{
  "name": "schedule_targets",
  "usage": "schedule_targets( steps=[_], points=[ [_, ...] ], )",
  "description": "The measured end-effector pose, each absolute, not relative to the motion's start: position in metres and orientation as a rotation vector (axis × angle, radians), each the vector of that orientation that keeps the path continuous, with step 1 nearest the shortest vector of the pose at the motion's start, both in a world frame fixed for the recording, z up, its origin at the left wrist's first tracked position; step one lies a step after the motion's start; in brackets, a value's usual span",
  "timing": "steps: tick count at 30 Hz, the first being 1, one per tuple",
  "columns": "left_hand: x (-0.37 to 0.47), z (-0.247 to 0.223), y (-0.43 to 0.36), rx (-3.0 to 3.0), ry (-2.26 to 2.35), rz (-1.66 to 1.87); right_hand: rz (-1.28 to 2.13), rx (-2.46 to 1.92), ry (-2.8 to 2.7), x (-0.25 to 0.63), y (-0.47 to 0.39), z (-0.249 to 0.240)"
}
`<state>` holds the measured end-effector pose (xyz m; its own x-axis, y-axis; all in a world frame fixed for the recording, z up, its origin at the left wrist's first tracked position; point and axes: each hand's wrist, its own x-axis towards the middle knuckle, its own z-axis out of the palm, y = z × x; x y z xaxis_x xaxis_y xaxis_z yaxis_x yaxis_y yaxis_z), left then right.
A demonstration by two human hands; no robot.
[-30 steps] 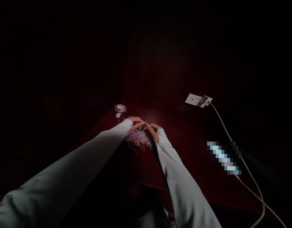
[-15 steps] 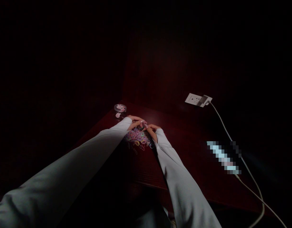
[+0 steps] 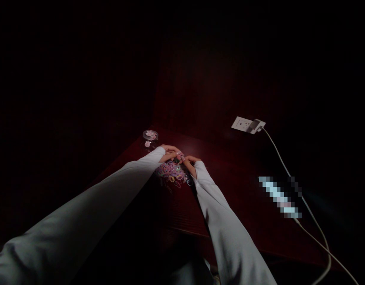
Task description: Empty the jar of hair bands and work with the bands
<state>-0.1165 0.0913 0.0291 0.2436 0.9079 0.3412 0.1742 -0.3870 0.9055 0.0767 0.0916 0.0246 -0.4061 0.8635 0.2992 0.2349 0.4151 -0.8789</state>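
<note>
A heap of small elastic hair ties (image 3: 170, 171), mostly pink and purple with a few yellow and green ones, lies on a dark red wooden table (image 3: 230, 198). My left hand (image 3: 170, 152) is over the far side of the heap, its fingers bent and pinched together. From the right, my right hand (image 3: 192, 162) meets it, also pinching, and the fingertips of both hands touch or nearly touch. Whatever sits between the fingertips is too small and dim to make out. Beside the heap, near my right wrist, is a pale ring-shaped item (image 3: 190, 182).
A clear round container (image 3: 150, 135) with pink and white labels stands beyond my left hand. At the right, a white wall socket (image 3: 241, 124) holds a charger (image 3: 256, 126). Its white cable (image 3: 277, 148) loops down past a blurred, glowing device (image 3: 279, 196).
The fingertips have shifted slightly against each other above the heap. Both arms, the hair ties and the other things stay where they were.
</note>
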Motion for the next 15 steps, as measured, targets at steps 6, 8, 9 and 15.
schedule_targets(
  steps=[6, 8, 9, 15],
  points=[
    [-0.1161, 0.0279, 0.0911, 1.717, 0.964, 1.217, 0.989, -0.96, -1.917, 0.0779, 0.0862, 0.0287],
    [-0.1173, 0.0266, 0.0922, 1.728, 0.953, 1.217, 0.98, -0.961, -1.927, 0.0782, 0.085, 0.0298],
    [-0.1179, 0.0259, 0.0929, 1.732, 0.951, 1.215, 0.973, -0.96, -1.933, 0.0784, 0.0849, 0.03],
    [-0.1206, 0.0226, 0.0962, 1.776, 0.954, 1.198, 0.87, -0.942, -1.942, 0.0788, 0.0907, 0.0262]
  ],
)
